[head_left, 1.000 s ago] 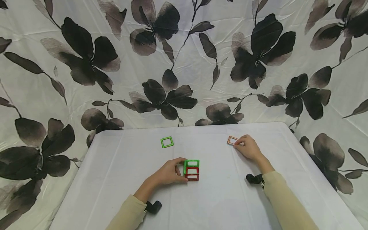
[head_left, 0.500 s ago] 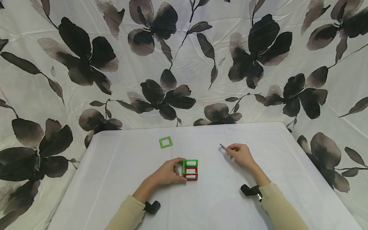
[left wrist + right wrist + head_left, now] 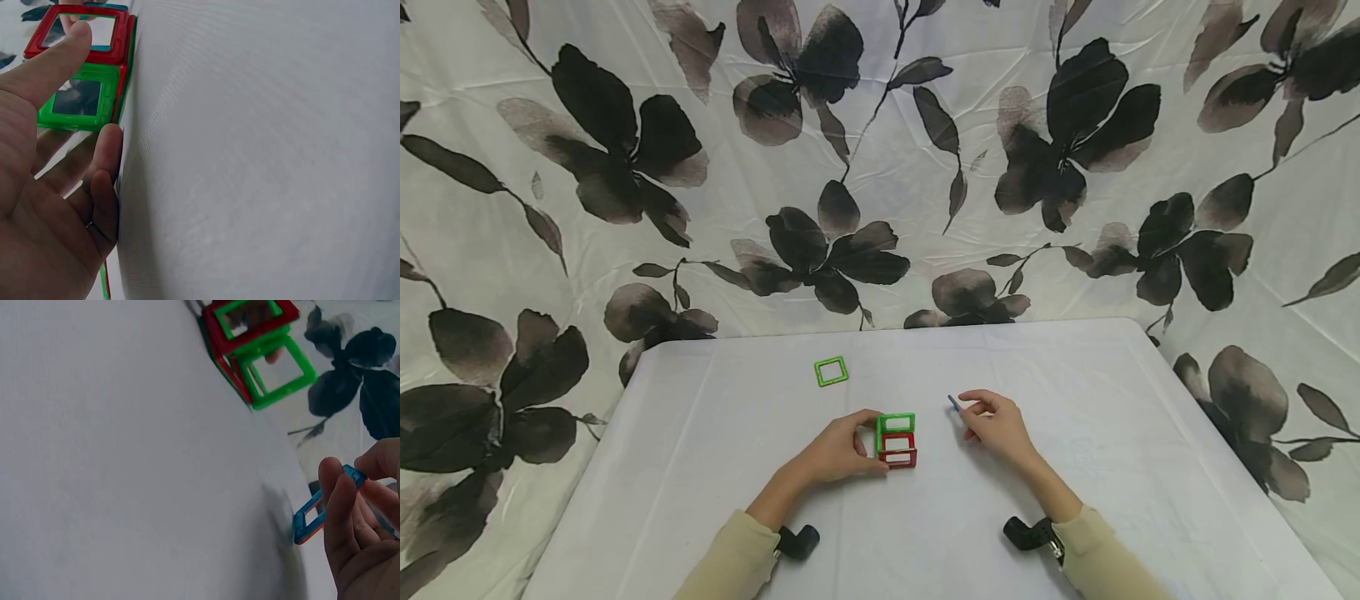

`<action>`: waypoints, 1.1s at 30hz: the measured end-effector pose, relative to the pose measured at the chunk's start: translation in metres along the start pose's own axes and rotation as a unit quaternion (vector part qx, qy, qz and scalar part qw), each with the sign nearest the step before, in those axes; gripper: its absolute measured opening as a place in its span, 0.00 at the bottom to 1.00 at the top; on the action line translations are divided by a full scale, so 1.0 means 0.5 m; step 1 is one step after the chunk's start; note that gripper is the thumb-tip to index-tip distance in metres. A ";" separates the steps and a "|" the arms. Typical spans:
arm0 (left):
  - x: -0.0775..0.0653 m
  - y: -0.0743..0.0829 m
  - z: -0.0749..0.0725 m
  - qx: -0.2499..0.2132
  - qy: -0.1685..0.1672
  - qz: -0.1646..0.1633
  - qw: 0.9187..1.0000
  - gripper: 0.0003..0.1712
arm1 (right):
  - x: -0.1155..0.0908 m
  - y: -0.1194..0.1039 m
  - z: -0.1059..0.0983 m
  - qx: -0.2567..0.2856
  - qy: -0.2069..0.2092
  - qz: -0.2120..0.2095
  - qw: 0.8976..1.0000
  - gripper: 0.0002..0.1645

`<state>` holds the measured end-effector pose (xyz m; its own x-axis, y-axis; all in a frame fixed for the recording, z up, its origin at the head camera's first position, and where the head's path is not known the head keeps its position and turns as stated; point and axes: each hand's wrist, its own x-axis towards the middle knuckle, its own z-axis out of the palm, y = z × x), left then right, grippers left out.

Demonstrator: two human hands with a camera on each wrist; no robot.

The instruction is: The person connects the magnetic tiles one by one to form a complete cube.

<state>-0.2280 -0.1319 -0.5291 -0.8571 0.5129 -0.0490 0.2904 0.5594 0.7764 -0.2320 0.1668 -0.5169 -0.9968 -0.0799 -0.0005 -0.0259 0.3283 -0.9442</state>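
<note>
Near the middle of the table stands a small open box of red and green magnetic tiles [image 3: 898,453]. My left hand [image 3: 835,450] grips it from the left side. In the left wrist view, the thumb lies across a red tile [image 3: 106,57], with a green tile [image 3: 111,94] beside it. To the right of the box, my right hand [image 3: 1002,427] pinches a magnetic tile [image 3: 954,403] between thumb and fingers. That tile shows blue and orange edges in the right wrist view and sits apart from the box, tilted above the cloth.
A single green square tile [image 3: 831,372] lies flat toward the back of the white-covered table [image 3: 715,392]. Behind the table's far edge hangs a white curtain [image 3: 700,208] with dark flowers. Black wrist cameras [image 3: 799,542] are strapped at both wrists.
My right hand has lifted the tile from the table's back right, turned it edge-on and carried it left and nearer toward the box. The left hand stays on the box.
</note>
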 end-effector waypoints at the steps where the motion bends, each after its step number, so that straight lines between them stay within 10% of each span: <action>1: 0.000 0.001 0.000 -0.001 0.001 -0.002 1.000 0.46 | -0.002 0.001 0.008 0.000 0.003 0.002 1.000 0.16; 14: 0.000 0.002 0.001 -0.006 0.004 -0.003 1.000 0.45 | -0.026 -0.015 0.060 0.001 0.068 -0.030 0.997 0.05; 33: 0.000 0.005 0.001 0.006 0.007 0.001 1.000 0.45 | -0.055 -0.031 0.108 0.060 0.055 -0.007 0.997 0.08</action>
<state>-0.2272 -0.1301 -0.5276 -0.8620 0.5054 -0.0387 0.2971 0.5657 0.7692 -0.2001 0.1130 -0.5201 -0.9988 0.0216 0.0433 -0.0377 0.2131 -0.9763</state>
